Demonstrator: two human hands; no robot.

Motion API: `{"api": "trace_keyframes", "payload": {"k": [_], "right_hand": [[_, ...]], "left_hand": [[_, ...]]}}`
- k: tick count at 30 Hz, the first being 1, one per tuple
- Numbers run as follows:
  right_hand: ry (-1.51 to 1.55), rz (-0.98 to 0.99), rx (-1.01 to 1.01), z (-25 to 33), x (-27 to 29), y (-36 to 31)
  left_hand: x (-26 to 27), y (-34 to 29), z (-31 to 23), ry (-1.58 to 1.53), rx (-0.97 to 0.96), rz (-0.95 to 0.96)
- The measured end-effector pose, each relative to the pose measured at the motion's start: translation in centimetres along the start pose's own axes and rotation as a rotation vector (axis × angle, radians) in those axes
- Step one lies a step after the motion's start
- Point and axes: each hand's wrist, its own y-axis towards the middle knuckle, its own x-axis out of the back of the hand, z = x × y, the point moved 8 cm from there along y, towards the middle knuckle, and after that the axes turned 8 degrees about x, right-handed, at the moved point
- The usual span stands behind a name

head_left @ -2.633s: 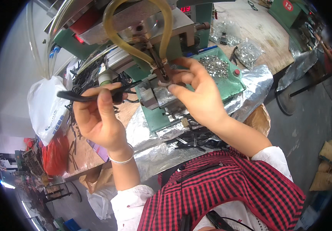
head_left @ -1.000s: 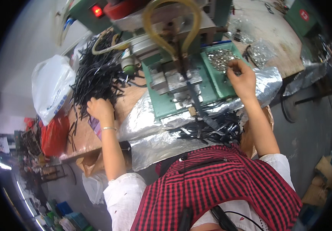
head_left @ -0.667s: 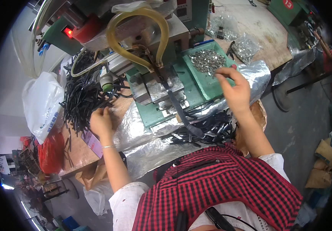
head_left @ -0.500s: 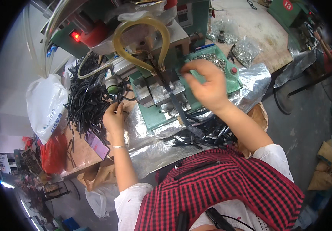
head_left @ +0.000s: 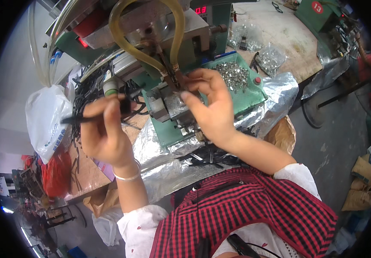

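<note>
My left hand (head_left: 106, 133) is raised left of the green-based machine, fingers closed on a black strip (head_left: 78, 119) that is blurred by motion. My right hand (head_left: 213, 103) is at the machine's metal block (head_left: 177, 105), just below the two ends of a looped yellow tube (head_left: 179, 32). Its thumb and fingers are curled together there; whatever they pinch is too small or hidden to make out. Behind that hand lies a green tray (head_left: 254, 92) with a heap of small shiny metal pieces (head_left: 232, 75).
Black strips (head_left: 82, 88) lie piled left of the machine, and more (head_left: 211, 155) lie in front on silver foil (head_left: 159, 172). A white plastic bag (head_left: 45, 120) and a red bag (head_left: 56, 172) hang at the left. Clear bags of metal parts (head_left: 271, 59) sit at the back right.
My left hand has come up from the strip pile with a black strip. My right hand has moved left onto the metal block. The dark strap across the block no longer shows there.
</note>
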Motion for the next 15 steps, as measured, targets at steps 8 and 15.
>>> {"api": "trace_keyframes", "payload": {"k": [8, 15], "right_hand": [[-0.297, 0.256, -0.038, -0.6, 4.1, 3.1], [-0.761, -0.116, 0.110, -6.2, 17.9, 2.0]], "left_hand": [[-8.9, -8.2, -3.3, 0.481, -0.593, 0.410], [-9.4, -9.2, -1.4, 0.462, -0.676, 0.376]]}}
